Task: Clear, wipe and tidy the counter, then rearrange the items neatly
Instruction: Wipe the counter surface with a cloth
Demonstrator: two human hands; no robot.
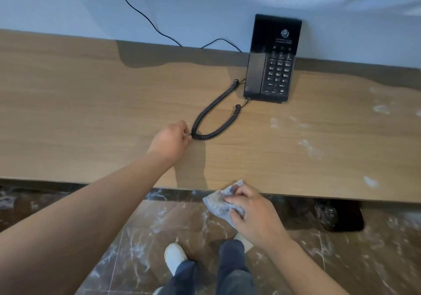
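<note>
A black desk phone (272,59) stands at the back of the wooden counter (91,103), against the wall. Its coiled black cord (214,114) loops out to the left over the counter. My left hand (169,140) pinches the bottom of that loop with its fingertips. My right hand (252,215) grips a crumpled grey-blue cloth (218,203) at the counter's front edge, partly over the floor.
White dusty smears (307,146) mark the counter's right side. A thin black cable (141,14) runs down the wall behind the counter. A dark object (337,215) sits on the marble floor under the counter's front edge. My feet stand below.
</note>
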